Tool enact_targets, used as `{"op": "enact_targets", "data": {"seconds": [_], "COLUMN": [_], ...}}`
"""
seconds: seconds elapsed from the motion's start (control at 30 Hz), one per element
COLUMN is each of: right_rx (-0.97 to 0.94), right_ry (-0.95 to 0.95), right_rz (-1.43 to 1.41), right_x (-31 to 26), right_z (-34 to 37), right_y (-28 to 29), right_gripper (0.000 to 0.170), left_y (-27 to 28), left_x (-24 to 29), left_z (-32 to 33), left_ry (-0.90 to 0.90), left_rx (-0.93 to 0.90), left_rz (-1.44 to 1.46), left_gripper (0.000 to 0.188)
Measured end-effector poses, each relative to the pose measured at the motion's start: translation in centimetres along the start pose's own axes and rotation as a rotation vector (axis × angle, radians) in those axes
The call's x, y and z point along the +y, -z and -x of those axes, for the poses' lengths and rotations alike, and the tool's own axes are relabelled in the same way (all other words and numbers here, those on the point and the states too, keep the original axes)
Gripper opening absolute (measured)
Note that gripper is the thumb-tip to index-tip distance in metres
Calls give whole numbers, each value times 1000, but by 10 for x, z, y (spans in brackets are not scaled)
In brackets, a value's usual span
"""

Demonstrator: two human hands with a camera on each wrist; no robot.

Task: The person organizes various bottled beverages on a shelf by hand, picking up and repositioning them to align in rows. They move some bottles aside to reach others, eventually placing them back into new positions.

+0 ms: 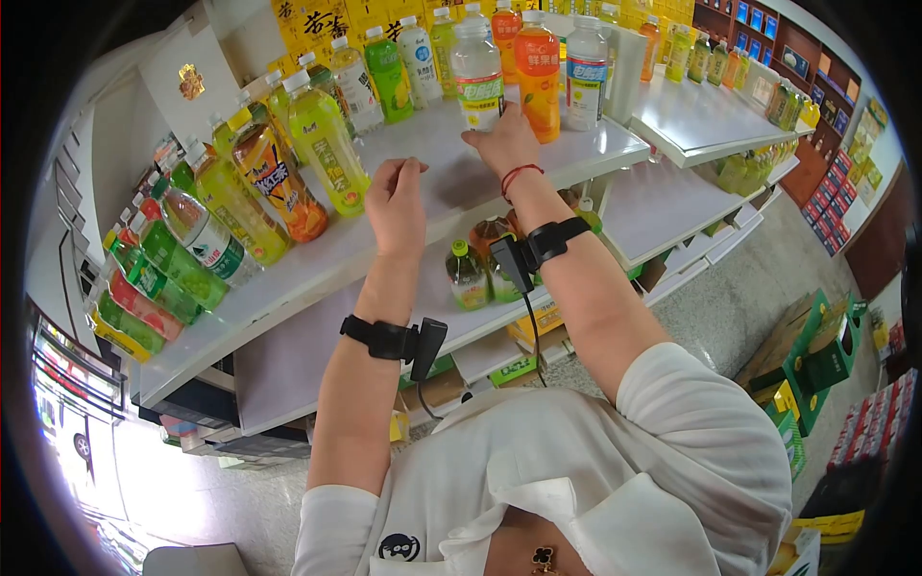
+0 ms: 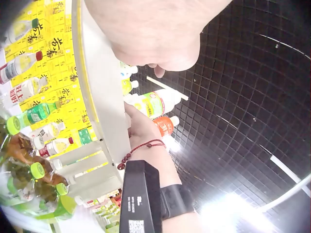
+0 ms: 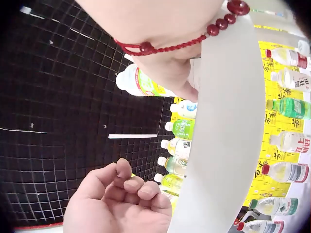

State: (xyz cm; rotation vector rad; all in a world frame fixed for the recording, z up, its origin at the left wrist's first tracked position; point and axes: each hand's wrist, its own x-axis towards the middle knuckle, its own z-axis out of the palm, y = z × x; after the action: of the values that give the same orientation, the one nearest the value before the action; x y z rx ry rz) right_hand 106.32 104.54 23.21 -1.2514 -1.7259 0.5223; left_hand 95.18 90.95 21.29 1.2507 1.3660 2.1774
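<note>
A clear bottle with a green-and-white label [image 1: 479, 84] stands upright near the shelf's front edge; it also shows in the right wrist view [image 3: 141, 81]. The right hand [image 1: 507, 149] grips its lower part, thumb towards the left and fingers at the right side, partly hidden. Just right of it stands an orange juice bottle [image 1: 538, 82], then another clear bottle with a blue label [image 1: 585, 82]. The left hand [image 1: 396, 206], fingers loosely curled, hovers over the shelf's front and holds nothing; its palm shows in the right wrist view [image 3: 121, 204].
Tea and drink bottles line the shelf's left side, a green tea bottle [image 1: 327, 144] nearest the left hand. Green and white bottles [image 1: 388, 77] stand at the back. Under the top shelf [image 1: 432, 173] are more bottles [image 1: 468, 276]. Another shelf [image 1: 701, 120] adjoins at the right.
</note>
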Motion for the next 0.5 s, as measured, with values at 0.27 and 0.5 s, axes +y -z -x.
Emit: {"op": "enact_targets", "data": {"seconds": [0.27,0.5], "right_rx": [30,33], "right_ry": [-10,-5], "right_rz": [8,9], "right_x": [4,5], "right_z": [-2,-5], "right_y": [-2,-4], "right_gripper": [77,78], "left_y": [1,2], "left_x": [-2,-2], "left_z": [0,-2], "left_ry": [14,31], "left_rx": [-10,-26], "left_rz": [-5,-79], "left_gripper": [17,18]}}
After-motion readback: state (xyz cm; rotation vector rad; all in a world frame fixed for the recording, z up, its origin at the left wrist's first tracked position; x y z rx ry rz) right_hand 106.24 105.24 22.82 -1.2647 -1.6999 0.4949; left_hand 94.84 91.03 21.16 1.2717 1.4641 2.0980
